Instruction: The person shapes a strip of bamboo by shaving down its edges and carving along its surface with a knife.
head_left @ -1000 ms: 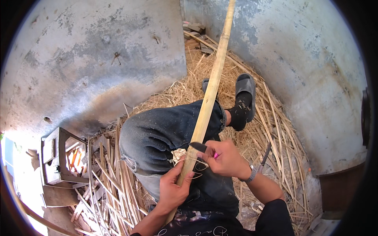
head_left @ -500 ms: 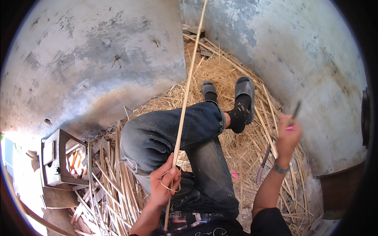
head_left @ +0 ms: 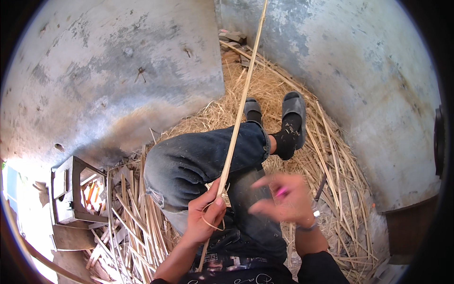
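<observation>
A long, thin pale bamboo strip (head_left: 235, 130) slants up and away across my lap, its far end leaving the top of the view. My left hand (head_left: 206, 210) is closed round its lower part. A thin loop of split fibre (head_left: 213, 226) curls over those fingers. To the right of the strip and apart from it, my right hand (head_left: 286, 201) is over my thigh, blurred by motion. Its thumb and forefinger look spread, with something bright pink (head_left: 282, 191) among the fingers. Whether a tool is still in that palm is hidden.
Many bamboo strips (head_left: 137, 222) are heaped at my left beside a wooden frame box (head_left: 75, 189). Shavings (head_left: 265, 85) and more strips (head_left: 338, 175) cover the floor. A dark narrow tool (head_left: 322, 184) lies at right. Worn walls (head_left: 142, 57) stand close ahead.
My right hand has swung left and down from the right side; the dark slim tool seen raised in it no longer shows. The strip's far end has tilted right, and my left hand shifted slightly right.
</observation>
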